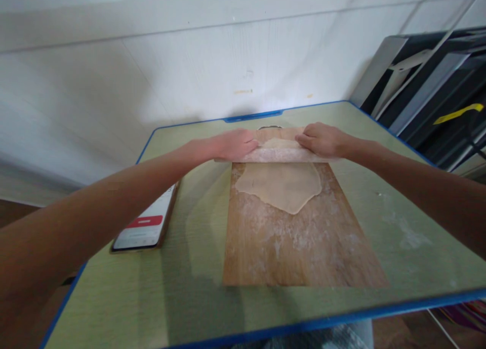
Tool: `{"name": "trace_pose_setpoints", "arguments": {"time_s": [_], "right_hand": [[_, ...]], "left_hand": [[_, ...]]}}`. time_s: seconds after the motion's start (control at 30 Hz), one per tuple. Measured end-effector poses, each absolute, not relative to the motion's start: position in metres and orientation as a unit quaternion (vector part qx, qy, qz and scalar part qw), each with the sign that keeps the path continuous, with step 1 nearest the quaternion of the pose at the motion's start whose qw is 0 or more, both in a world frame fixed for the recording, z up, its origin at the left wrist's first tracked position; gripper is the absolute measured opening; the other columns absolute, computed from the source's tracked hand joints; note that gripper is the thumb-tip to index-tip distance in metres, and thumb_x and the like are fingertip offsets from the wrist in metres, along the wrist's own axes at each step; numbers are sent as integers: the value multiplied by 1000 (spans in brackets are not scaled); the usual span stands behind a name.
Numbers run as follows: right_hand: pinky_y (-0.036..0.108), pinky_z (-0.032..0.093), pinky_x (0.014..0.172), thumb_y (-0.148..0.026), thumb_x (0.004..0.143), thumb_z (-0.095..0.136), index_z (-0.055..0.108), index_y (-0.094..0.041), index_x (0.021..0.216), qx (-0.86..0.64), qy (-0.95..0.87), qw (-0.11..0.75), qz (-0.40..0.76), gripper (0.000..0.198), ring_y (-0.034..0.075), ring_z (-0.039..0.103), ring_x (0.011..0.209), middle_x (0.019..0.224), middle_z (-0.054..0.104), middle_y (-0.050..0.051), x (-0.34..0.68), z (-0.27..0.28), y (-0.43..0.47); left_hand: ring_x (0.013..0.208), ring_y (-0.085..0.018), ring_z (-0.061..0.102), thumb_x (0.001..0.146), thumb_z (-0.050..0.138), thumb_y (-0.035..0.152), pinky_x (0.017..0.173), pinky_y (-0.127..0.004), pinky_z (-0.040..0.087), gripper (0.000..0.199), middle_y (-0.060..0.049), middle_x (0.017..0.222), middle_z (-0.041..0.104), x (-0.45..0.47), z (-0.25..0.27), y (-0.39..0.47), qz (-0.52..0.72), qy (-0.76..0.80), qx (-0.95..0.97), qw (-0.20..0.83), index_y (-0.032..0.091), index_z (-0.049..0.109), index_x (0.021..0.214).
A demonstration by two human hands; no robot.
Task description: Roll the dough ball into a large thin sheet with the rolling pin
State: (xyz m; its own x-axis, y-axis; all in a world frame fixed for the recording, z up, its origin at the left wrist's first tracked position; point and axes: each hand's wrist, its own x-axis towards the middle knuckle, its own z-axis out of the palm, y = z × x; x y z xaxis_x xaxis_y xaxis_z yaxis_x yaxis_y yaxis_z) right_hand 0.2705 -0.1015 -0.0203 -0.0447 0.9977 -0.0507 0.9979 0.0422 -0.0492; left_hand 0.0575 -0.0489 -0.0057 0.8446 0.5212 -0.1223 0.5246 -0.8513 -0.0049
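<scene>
Hands (240, 143) (two) gripping one rolling pin (283, 155) — one dough sheet (283, 183), one board (266, 263) beneath.

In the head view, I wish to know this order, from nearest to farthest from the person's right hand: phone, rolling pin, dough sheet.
1. Rolling pin: directly under the right hand.
2. Dough sheet: on the wooden board.
3. Phone: farthest, on the table's left side.

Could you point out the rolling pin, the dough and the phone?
Rolling pin (279, 155): head view, middle of its whitish barrel.
Dough (281, 183): head view, on the flattened near part.
Phone (147, 228): head view, on its screen.
</scene>
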Motion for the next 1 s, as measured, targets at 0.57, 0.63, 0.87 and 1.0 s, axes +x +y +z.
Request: {"name": "trace_pose_setpoints", "arguments": {"time_s": [0.57, 0.63, 0.87, 1.0], "right_hand": [[31, 32, 52, -33, 86, 29, 67, -16, 72, 711, 703, 10, 3, 44, 24, 60, 72, 81, 68, 15, 275, -28, -113], [31, 32, 52, -34, 86, 28, 67, -16, 72, 713, 701, 20, 6, 45, 25, 61, 72, 80, 68, 16, 271, -26, -119], [32, 32, 51, -35, 88, 23, 69, -16, 74, 725, 684, 53, 54, 52, 27, 61, 68, 76, 67, 17, 254, -17, -148], [32, 29, 50, -34, 89, 22, 67, -16, 74, 733, 676, 40, 68, 51, 28, 62, 68, 75, 66, 17, 248, -18, -159]], "left_hand": [[56, -13, 52, 86, 32, 25, 54, -27, 35, 43, -8, 67, 65, 57, -8, -55, -38, 337, 940, -38, 11, 68, 67], [58, -16, 55, 88, 28, 28, 54, -29, 35, 47, -11, 71, 67, 55, -10, -59, -42, 346, 934, -81, 11, 69, 71], [59, -23, 59, 88, 20, 30, 49, -32, 29, 56, -15, 69, 67, 45, -19, -69, 3, 319, 932, -170, 12, 68, 67], [59, -22, 59, 87, 19, 30, 48, -32, 28, 56, -14, 70, 68, 44, -21, -76, 15, 330, 926, -182, 13, 67, 67]]}}
